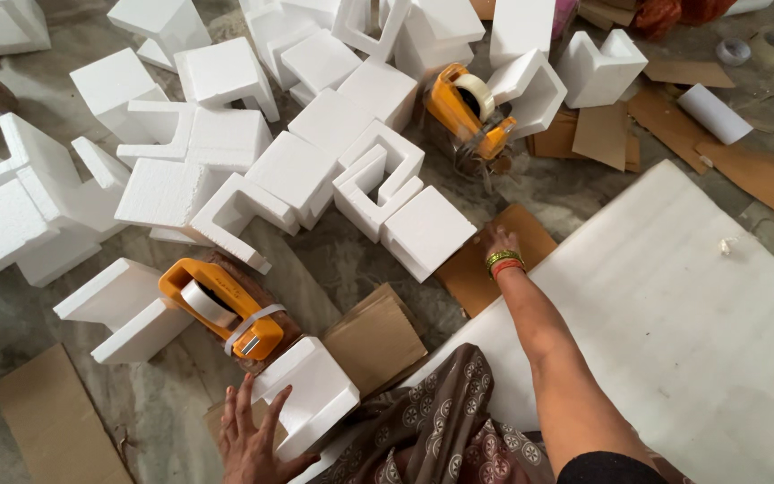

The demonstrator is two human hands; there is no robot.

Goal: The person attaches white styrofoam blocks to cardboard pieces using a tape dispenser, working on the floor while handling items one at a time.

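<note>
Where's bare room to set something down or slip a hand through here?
Free: the white foam sheet right of the right hand; bare floor between the foam block and the near tape dispenser. Crowded: foam corner pieces fill the upper left, cardboard scraps the upper right. Left hand rests on a foam piece.

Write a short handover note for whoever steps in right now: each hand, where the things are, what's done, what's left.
Left hand: open, flat against a white foam corner block near the lap.
Right hand: stretched out to a brown cardboard piece on the floor; its grip is hidden.
Orange tape dispenser lies just above the block; a second dispenser sits farther off among loose foam blocks.
Done: nothing visibly taped.
Left: block and cardboard are still apart.
</note>
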